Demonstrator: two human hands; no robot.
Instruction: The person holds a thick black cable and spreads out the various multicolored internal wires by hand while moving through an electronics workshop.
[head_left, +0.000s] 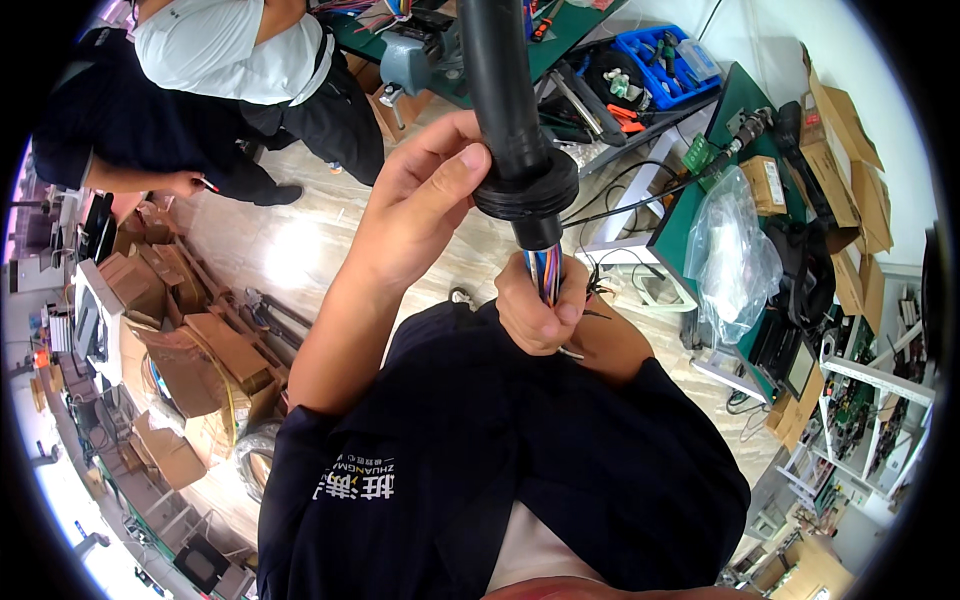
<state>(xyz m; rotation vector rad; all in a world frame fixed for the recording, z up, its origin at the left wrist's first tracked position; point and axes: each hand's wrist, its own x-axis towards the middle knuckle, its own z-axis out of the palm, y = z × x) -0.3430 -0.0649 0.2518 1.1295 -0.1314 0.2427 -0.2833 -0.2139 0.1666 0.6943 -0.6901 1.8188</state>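
Note:
A thick black tube (497, 75) hangs down from the top edge of the view, with a black ringed rubber collar (540, 190) round its lower part. My left hand (420, 200) pinches the collar's left side, its thumb and fingers against the tube just above. Out of the tube's narrower lower end comes a bundle of coloured wires (543, 268). My right hand (542, 308) is closed round these wires just below that end. Thin dark wire ends (597, 287) stick out beside my right fist; most of the bundle inside it is hidden.
Two people stand at the upper left, one in a white shirt (235, 50). Cardboard boxes (200, 370) crowd the floor on the left. A bench vise (405, 65) and a blue tool tray (668, 65) are ahead. On the right, a green bench (735, 110) bears a plastic bag (735, 255).

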